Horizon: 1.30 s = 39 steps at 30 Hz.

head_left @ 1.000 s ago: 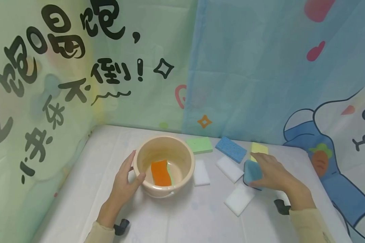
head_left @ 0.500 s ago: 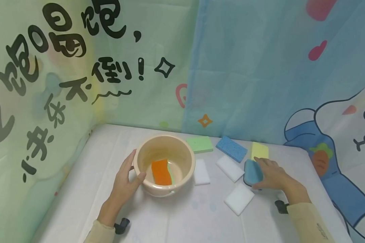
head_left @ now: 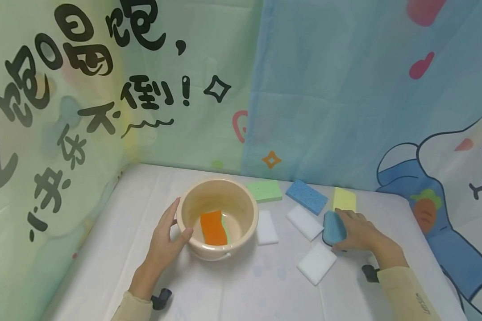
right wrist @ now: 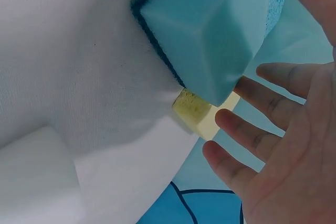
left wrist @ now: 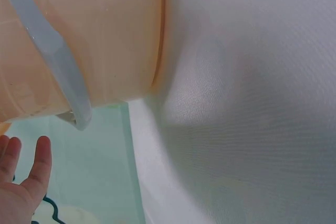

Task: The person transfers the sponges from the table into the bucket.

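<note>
While the left hand [head_left: 164, 238] cups the side of the bowl [head_left: 217, 218] with relaxed fingers, the right hand [head_left: 355, 232] lifts the teal sponge [head_left: 333, 228] on edge off the worktop [head_left: 249, 285], thumb hidden and fingers spread. The sponge stands right of the bowl, near a yellow sponge [head_left: 344, 199].

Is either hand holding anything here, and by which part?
Right hand grips the teal sponge by its right edge. Left hand rests open against the tub wall.

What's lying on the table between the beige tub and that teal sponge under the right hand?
Head view: two white sponges, one beside the tub, another nearer the teal sponge.
</note>
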Each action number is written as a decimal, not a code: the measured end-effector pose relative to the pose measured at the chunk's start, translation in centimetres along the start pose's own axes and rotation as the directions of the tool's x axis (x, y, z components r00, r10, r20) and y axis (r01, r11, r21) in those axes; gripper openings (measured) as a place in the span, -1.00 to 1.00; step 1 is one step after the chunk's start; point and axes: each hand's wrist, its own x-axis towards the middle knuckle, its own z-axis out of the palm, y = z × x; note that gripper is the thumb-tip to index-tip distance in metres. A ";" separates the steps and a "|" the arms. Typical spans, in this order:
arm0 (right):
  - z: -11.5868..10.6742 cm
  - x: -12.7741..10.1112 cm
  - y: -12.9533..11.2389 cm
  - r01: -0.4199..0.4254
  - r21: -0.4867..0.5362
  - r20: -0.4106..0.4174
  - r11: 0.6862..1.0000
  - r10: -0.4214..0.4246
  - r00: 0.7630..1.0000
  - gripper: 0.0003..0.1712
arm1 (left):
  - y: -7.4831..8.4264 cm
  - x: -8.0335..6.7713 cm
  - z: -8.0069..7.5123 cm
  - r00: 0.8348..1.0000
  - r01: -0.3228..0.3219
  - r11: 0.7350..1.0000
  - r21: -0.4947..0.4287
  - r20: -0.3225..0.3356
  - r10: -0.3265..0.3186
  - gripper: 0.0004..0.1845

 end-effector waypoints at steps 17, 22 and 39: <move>-0.5 -0.3 0.2 0.025 -0.045 -0.025 0.999 -0.026 0.999 0.29 | 0.1 -0.1 0.1 1.000 0.007 1.000 -0.005 -0.003 -0.007 -0.16; -1.1 -0.7 -0.1 0.048 -0.043 -0.050 0.998 -0.050 0.997 0.26 | 0.2 -0.1 0.1 1.000 0.011 1.000 -0.006 -0.001 -0.011 -0.16; -3.6 -1.6 -2.8 0.156 -0.072 -0.112 0.985 -0.164 0.980 0.21 | 0.0 -0.1 0.1 1.000 -0.009 1.000 -0.007 -0.009 0.009 -0.16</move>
